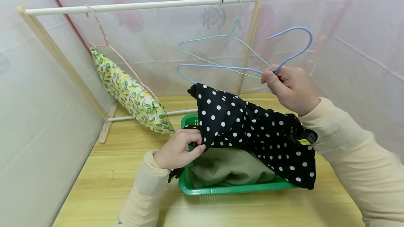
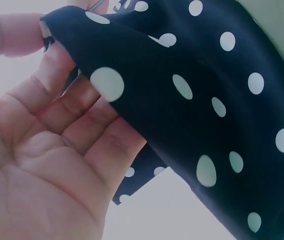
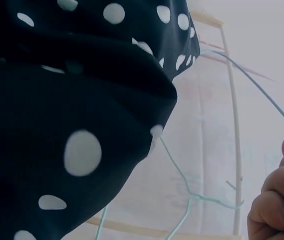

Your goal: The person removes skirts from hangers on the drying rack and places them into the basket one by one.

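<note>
A blue clothes hanger [image 1: 221,66] is gripped below its hook by my right hand [image 1: 291,87]. Its left end goes into a black polka-dot garment [image 1: 227,115], which drapes down past my right wrist. My left hand [image 1: 181,147] pinches the garment's left edge between thumb and fingers, as the left wrist view shows with the cloth [image 2: 146,85] lying over the fingers. Which part of the garment this is I cannot tell. Beneath it, a green basket [image 1: 240,188] holds an olive-green cloth [image 1: 230,167].
A rack with a white rod [image 1: 142,6] and wooden legs [image 1: 67,64] stands behind. From it hang a pink hanger [image 1: 101,27] with a lemon-print cloth [image 1: 129,94] at left, and a mint-green hanger [image 1: 205,38] at right, close behind the blue one. Wooden tabletop [image 1: 116,171] lies below.
</note>
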Tool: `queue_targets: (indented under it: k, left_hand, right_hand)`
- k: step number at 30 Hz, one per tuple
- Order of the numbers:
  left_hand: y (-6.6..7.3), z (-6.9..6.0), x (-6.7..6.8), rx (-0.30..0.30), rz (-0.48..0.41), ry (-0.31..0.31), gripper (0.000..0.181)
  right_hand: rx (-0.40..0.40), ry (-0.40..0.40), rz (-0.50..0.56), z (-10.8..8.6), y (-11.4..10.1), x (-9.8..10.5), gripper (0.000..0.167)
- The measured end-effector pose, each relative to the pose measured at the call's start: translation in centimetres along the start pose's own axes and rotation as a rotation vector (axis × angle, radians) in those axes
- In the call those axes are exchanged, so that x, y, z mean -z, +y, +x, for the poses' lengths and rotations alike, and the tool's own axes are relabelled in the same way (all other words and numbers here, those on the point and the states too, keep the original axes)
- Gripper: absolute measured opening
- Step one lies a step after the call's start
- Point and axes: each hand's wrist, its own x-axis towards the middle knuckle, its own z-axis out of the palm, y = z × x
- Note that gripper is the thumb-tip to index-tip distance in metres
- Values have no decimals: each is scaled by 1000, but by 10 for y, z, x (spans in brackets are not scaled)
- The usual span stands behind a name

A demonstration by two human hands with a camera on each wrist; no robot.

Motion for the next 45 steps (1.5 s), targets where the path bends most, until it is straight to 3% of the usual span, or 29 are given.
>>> queue_targets:
  k: [5,10,16,21,26,31,36,45]
  left_hand:
    - [-1,-4,6,24,-23,55,23]
    - [-3,-1,25,70,48,142,35]
    - [-1,18,57,176,80,191,34]
    - [2,40,72,274,97,199,30]
    - [8,62,79,345,165,175,34]
    - [10,76,82,414,223,150,43]
    - [7,79,81,468,238,136,50]
    - [3,78,76,463,201,131,45]
  right_hand:
    - [53,-5,11,-1,-6,0,21]
    - [69,2,32,0,-10,-1,22]
    - [68,5,33,-1,-12,2,23]
    - [61,4,27,-1,-13,3,23]
    - [57,-23,58,-1,-13,1,23]
    - [51,-45,127,0,-15,-1,23]
    - [46,-49,135,0,-16,-2,23]
    - [50,-56,169,-2,-17,-1,23]
